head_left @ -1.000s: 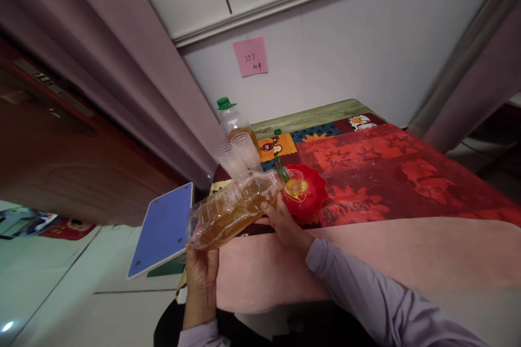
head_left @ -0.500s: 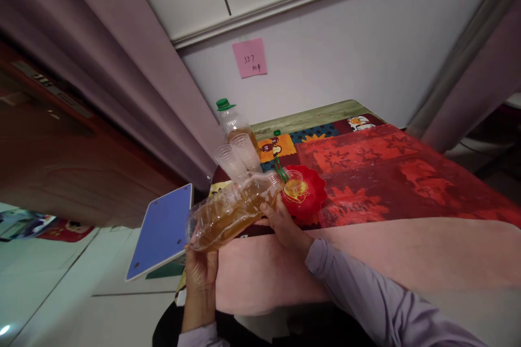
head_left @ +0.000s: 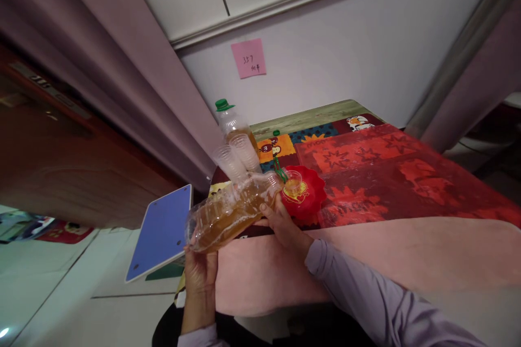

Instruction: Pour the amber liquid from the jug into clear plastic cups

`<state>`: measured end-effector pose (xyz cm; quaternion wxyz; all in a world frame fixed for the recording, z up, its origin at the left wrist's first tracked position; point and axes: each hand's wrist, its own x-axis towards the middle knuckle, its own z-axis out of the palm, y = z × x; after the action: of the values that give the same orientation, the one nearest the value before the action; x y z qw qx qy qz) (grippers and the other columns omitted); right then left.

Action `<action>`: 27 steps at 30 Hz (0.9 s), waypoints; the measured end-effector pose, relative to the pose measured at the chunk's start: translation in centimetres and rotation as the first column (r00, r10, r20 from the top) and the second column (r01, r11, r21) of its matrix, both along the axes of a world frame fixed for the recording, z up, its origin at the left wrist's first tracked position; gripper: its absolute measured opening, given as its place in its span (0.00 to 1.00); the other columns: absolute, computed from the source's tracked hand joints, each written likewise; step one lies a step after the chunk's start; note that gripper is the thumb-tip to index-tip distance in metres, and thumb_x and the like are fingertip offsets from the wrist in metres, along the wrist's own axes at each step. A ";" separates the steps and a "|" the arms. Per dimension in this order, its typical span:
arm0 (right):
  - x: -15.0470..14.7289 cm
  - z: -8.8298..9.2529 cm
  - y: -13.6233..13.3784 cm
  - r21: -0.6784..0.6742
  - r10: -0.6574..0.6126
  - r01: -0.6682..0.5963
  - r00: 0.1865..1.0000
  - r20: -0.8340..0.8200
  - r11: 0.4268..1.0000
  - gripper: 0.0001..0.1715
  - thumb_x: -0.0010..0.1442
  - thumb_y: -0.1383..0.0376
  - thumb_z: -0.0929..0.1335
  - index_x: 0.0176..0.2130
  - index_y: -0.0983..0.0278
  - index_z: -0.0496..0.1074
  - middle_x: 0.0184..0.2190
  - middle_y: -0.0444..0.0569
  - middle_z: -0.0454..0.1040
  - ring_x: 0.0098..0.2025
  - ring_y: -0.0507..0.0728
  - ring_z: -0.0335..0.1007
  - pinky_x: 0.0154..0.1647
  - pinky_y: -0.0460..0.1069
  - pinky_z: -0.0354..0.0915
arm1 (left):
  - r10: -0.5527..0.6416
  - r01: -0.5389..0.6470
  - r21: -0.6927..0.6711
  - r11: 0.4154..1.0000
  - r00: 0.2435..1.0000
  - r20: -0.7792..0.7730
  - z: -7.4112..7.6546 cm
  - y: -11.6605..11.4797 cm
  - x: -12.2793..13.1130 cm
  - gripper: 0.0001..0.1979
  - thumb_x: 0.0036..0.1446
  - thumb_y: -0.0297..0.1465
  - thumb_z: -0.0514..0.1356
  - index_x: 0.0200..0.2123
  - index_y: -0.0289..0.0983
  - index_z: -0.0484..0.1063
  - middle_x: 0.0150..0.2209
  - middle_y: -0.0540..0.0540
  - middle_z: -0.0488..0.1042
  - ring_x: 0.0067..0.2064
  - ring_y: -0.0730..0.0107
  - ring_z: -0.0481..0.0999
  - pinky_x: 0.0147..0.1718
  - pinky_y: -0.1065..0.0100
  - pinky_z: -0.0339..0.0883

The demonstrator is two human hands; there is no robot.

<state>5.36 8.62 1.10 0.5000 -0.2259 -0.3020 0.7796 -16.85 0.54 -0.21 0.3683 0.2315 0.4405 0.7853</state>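
A large clear plastic bottle (head_left: 232,209), partly full of amber liquid, lies tilted nearly on its side between my hands. My left hand (head_left: 200,265) supports its base from below. Near the neck, my right hand (head_left: 283,222) is wrapped around the bottle, thumb on the near side. The bottle's mouth is at a small clear plastic cup (head_left: 293,180) with amber liquid in it. That cup sits in a red scalloped plate (head_left: 313,195) with a yellow design. A green strap or handle (head_left: 279,168) shows by the bottle's mouth.
Behind the held bottle are stacked clear plastic cups (head_left: 238,157) and a second bottle (head_left: 232,122) with a green cap. A loose green cap (head_left: 277,133) lies on the patterned table (head_left: 366,173). A blue board (head_left: 163,230) stands at the left, beside the table.
Almost nothing differs. Both hands keep the bottle tilted at the cup, and the view has shifted very slightly.
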 end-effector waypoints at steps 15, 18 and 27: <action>0.2 0.3 0.1 0.032 0.023 -0.023 1.000 0.017 0.999 0.58 0.61 0.44 0.79 0.76 0.48 0.50 0.73 0.54 0.67 0.69 0.66 0.73 0.58 0.64 0.81 | 0.002 -0.002 -0.012 1.000 1.000 0.007 0.3 0.2 0.1 0.46 0.38 0.60 0.80 0.56 0.40 0.84 0.64 0.40 0.81 0.75 0.41 0.67 0.73 0.49 0.68; 0.2 0.3 0.1 0.042 0.027 -0.028 1.000 0.005 0.999 0.58 0.61 0.44 0.79 0.76 0.48 0.50 0.74 0.54 0.66 0.70 0.67 0.72 0.57 0.63 0.82 | 0.023 -0.023 -0.035 0.999 1.000 -0.012 0.3 0.2 0.0 0.48 0.35 0.62 0.79 0.56 0.41 0.84 0.64 0.41 0.81 0.76 0.43 0.67 0.73 0.50 0.68; 0.5 0.3 0.1 0.074 -0.025 0.026 1.000 -0.017 0.997 0.56 0.57 0.47 0.81 0.73 0.48 0.56 0.67 0.52 0.75 0.67 0.67 0.75 0.53 0.60 0.83 | -0.021 0.021 -0.001 1.000 1.000 -0.001 0.5 0.0 0.3 0.44 0.43 0.58 0.79 0.60 0.42 0.81 0.65 0.41 0.81 0.73 0.45 0.71 0.72 0.49 0.67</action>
<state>5.82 8.73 1.41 0.5202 -0.2049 -0.3236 0.7633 -16.58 0.54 0.27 0.3766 0.2362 0.4386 0.7810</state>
